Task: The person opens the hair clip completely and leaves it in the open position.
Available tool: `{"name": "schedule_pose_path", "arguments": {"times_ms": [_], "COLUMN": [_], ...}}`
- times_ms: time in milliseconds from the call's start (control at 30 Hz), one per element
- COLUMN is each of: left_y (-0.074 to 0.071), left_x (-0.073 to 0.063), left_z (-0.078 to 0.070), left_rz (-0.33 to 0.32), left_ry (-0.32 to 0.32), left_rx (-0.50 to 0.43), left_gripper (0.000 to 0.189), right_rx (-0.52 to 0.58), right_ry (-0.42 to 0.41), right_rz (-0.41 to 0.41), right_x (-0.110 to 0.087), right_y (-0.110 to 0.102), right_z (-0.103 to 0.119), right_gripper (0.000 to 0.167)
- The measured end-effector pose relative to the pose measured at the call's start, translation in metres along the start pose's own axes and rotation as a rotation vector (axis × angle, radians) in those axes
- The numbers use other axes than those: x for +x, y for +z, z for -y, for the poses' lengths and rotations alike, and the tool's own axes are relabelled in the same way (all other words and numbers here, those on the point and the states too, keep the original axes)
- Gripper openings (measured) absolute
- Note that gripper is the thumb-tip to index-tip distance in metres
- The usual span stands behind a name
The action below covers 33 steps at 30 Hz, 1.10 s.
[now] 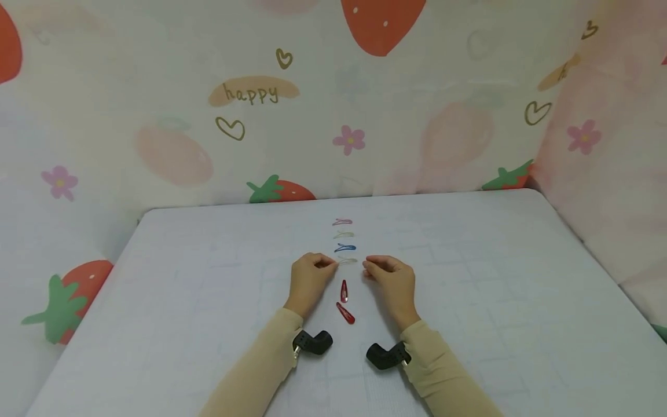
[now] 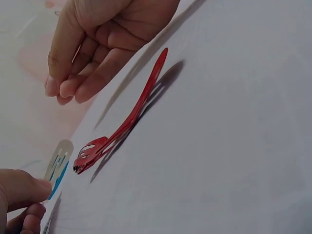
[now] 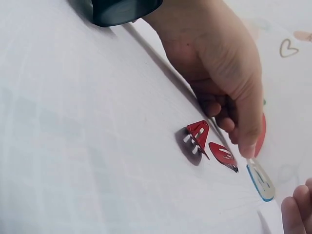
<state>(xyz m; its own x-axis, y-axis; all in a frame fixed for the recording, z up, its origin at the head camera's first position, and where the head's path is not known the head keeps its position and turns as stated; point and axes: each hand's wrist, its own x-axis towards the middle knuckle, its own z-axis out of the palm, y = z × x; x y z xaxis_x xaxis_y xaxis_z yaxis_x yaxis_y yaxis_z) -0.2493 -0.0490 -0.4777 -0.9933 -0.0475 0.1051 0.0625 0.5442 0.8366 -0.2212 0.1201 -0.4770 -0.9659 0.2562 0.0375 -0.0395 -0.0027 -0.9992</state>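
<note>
At the middle of the table, my left hand [image 1: 312, 281] pinches the near end of a whitish snap hair clip [image 1: 348, 260] between thumb and fingers. In the right wrist view the whitish clip [image 3: 261, 179] juts from that thumb, with a blue edge showing behind it. Just off the clip's right end, my right hand [image 1: 391, 284] has its fingers loosely bent, holding nothing; in the left wrist view this hand [image 2: 112, 44] is apart from the clip. Between the wrists lie two red hair clips, one upright to the view [image 1: 344, 291], one slanted [image 1: 345, 313].
Beyond the hands, a blue clip [image 1: 345, 247], a pale yellow clip [image 1: 343, 234] and a pink clip [image 1: 342, 222] lie in a column on the white table [image 1: 198, 289]. A strawberry-print curtain [image 1: 312, 156] hangs behind. Each wrist bears a black camera [image 1: 385, 355].
</note>
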Motion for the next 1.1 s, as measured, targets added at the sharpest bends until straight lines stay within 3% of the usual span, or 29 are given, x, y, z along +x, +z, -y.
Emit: {"name": "schedule_pose_path", "arguments": {"times_ms": [433, 767, 967, 1100], "left_y": [-0.001, -0.001, -0.007, -0.012], "left_x": [-0.001, -0.001, -0.013, -0.025], "left_z": [-0.002, -0.003, -0.007, -0.011], "left_rz": [0.013, 0.027, 0.030, 0.074], "left_ry": [0.005, -0.035, -0.052, -0.055], "left_rx": [0.068, 0.037, -0.035, -0.032], "left_gripper": [0.011, 0.013, 0.022, 0.023], "right_rx": [-0.001, -0.002, -0.001, 0.026], "right_ry": [0.007, 0.007, 0.027, 0.020], "right_rz": [0.014, 0.008, 0.000, -0.002], "right_x": [-0.001, 0.000, 0.000, 0.001], "right_y": [0.000, 0.000, 0.001, 0.001], "right_z": [0.000, -0.001, -0.003, -0.003], "right_gripper": [0.022, 0.019, 0.018, 0.018]}}
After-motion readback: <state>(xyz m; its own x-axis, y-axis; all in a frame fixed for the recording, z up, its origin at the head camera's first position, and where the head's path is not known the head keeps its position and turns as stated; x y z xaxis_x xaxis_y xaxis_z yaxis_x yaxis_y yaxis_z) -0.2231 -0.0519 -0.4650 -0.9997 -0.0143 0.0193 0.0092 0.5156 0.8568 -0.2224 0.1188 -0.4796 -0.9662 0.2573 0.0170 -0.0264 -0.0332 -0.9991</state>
